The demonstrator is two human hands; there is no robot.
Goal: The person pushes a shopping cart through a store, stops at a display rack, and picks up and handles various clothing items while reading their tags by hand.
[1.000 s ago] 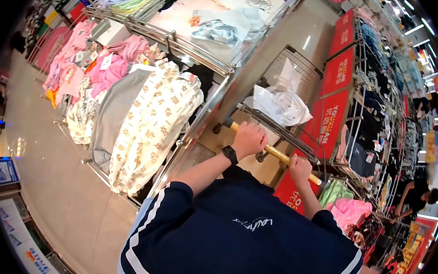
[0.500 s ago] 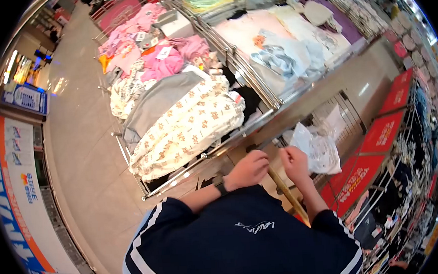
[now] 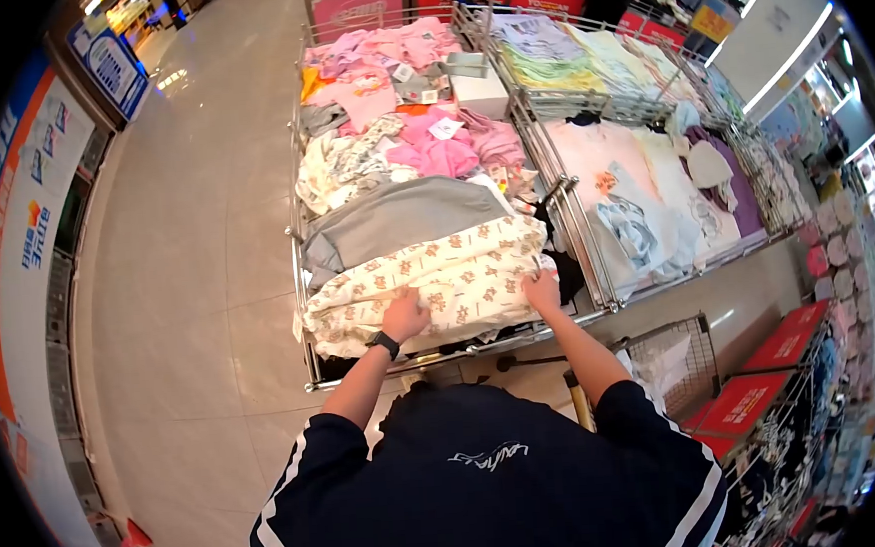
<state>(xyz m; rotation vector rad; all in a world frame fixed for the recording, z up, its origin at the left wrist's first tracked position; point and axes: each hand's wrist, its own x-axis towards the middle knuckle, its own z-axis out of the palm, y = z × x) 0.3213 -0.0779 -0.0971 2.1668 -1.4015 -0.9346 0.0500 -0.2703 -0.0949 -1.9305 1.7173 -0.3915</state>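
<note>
A cream garment with a brown bear-like print (image 3: 467,262) lies across the near end of the wire display bin. My left hand (image 3: 406,317), with a dark watch on its wrist, is closed on the garment's near part. At its right end, my right hand (image 3: 541,293) pinches the same cloth near the edge. Just beyond it lies a grey garment (image 3: 414,210), partly covered by the cream one. Farther back are a bright pink garment (image 3: 435,145) with a white tag and a cream patterned pile (image 3: 346,169).
The metal bin's front rail (image 3: 443,355) runs between my body and the clothes. A second bin (image 3: 659,285) of pale clothes adjoins on the right. A shopping cart (image 3: 698,353) holding a white plastic bag stands at lower right. Tiled floor (image 3: 188,289) stretches along the left.
My hands have moved from in front of my chest, beside the cart handle, forward onto the cream garment and taken hold of it. The view has turned toward the bin.
</note>
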